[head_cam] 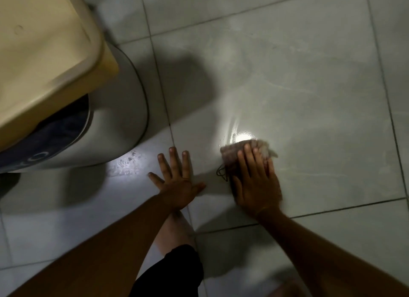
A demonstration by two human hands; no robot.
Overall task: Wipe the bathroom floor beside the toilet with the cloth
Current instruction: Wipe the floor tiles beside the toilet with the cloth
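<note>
A pinkish-brown cloth (231, 154) lies on the pale grey tiled floor (309, 97), with a dark loop of thread at its left edge. My right hand (256, 181) presses flat on top of the cloth, fingers together and pointing away from me. To its left, my left hand (177, 181) rests flat on the bare tile with fingers spread, holding nothing. The toilet's grey base (124, 110) stands at the left, a short way from my left hand. A wet glare shines on the tile just beyond the cloth.
A cream-coloured tank lid (44, 53) overhangs the toilet at the upper left. A dark blue patterned band (51, 137) shows under it. My knee in dark shorts (174, 265) is at the bottom centre. Dark grout lines cross the floor.
</note>
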